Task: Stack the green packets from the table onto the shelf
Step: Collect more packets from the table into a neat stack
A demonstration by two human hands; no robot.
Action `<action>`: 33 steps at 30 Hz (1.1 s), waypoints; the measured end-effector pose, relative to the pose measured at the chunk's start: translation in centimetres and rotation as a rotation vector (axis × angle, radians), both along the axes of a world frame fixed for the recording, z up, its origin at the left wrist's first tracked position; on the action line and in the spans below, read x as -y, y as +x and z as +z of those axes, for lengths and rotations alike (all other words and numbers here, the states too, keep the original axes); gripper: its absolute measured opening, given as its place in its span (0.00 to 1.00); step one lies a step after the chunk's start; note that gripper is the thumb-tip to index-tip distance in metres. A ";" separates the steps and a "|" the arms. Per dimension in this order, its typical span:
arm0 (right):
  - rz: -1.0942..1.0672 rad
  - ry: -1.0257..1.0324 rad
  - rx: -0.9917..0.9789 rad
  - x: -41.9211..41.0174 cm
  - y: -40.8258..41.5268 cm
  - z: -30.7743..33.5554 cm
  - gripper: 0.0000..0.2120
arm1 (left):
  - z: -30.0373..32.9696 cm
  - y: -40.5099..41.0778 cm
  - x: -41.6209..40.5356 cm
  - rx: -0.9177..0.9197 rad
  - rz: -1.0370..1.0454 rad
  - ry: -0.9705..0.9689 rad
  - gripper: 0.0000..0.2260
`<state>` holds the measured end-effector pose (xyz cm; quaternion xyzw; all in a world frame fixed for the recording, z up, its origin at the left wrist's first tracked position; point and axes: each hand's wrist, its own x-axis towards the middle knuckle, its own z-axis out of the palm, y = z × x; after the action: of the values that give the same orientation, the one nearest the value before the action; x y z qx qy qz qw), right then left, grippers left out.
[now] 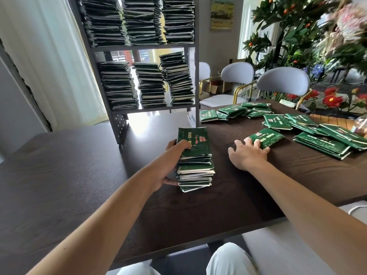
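One stack stands on the table, gripped by the left hand. Right of the stack, the right hand's spread fingers touch one packet.

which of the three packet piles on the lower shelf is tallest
The right-hand pile, beside the shelf's perforated right post. Its top stands clearly above the middle pile and the left pile, which are roughly level with each other.

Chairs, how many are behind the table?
3. One chair stands right at the table's far edge, another chair is behind it to the left, and a third chair peeks out beside the shelf. More may be hidden.
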<state>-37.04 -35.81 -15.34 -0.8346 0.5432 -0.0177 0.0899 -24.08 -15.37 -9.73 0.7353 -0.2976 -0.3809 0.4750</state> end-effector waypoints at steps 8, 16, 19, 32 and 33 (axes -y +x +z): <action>0.193 -0.058 0.122 -8.8 -0.5 0.6 0.19 | -0.3 -0.3 0.1 0.000 0.023 -0.008 0.16; 0.127 -0.161 0.436 -9.6 -0.7 1.5 0.12 | -0.4 -0.2 0.1 0.003 0.032 -0.012 0.16; 0.063 -0.108 0.188 -8.6 -0.7 1.2 0.26 | -0.4 -0.2 0.0 0.020 0.022 -0.001 0.16; -0.025 0.446 0.623 -6.5 -0.7 3.6 0.30 | 0.2 -0.4 -0.2 0.192 -0.035 -0.075 0.37; -0.044 0.503 0.713 -6.6 -0.8 3.6 0.26 | 0.0 -0.3 -0.2 0.192 -0.040 -0.082 0.36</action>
<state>-37.81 -29.20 -11.78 -0.7167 0.4833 -0.1737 0.4718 -24.42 -15.19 -9.68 0.7422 -0.3716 -0.3057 0.4665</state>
